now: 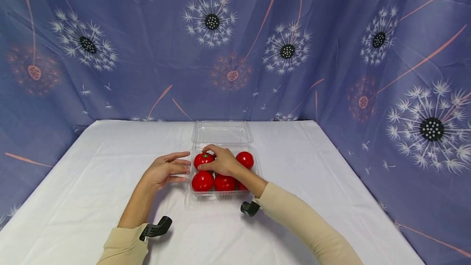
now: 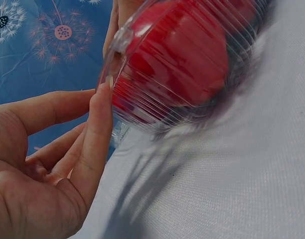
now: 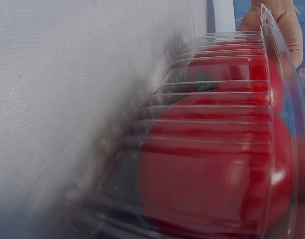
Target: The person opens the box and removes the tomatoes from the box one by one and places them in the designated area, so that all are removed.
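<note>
A clear plastic clamshell container stands on the white table, its lid folded back behind it. Several red tomatoes lie inside. With thumb and fingers around its sides, my right hand grips the back-left tomato, which shows a green stem top. Straight fingers of my left hand touch the container's left rim; the left wrist view shows these fingers against the plastic edge. Front tomatoes sit below my right hand, and another tomato is at the back right. My right hand and forearm hide part of the tray.
A white cloth covers the table. Behind and to the right hangs a blue curtain with dandelion prints. Black wrist mounts stick out from both sleeves, low over the cloth.
</note>
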A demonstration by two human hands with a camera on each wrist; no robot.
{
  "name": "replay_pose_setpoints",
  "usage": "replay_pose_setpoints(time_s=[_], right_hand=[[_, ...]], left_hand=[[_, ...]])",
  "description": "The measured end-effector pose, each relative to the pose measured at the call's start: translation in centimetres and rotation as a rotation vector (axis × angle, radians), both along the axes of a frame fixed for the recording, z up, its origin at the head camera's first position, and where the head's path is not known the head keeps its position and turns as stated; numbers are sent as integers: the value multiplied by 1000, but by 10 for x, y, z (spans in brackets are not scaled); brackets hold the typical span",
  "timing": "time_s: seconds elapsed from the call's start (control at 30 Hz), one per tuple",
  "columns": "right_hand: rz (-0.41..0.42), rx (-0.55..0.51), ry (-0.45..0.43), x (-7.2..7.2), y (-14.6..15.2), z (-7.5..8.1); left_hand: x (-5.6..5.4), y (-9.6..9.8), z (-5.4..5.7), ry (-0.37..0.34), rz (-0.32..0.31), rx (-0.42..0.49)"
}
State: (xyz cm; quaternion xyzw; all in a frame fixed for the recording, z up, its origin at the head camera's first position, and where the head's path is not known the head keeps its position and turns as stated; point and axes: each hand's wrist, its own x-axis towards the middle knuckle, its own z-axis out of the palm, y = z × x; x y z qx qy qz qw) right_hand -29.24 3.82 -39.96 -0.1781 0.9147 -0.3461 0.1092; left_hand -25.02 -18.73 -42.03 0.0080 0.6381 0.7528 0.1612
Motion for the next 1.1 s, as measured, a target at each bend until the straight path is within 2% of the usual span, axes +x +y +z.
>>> replay_pose_setpoints(time_s=[0.67,1.1], right_hand=[[-34,-66,90,1,-3,-3],[0,-73,154,3,-1,-4]], left_hand=[[-1,-1,-2,0,-3,19],[-2,-1,-3,2,-7,7]])
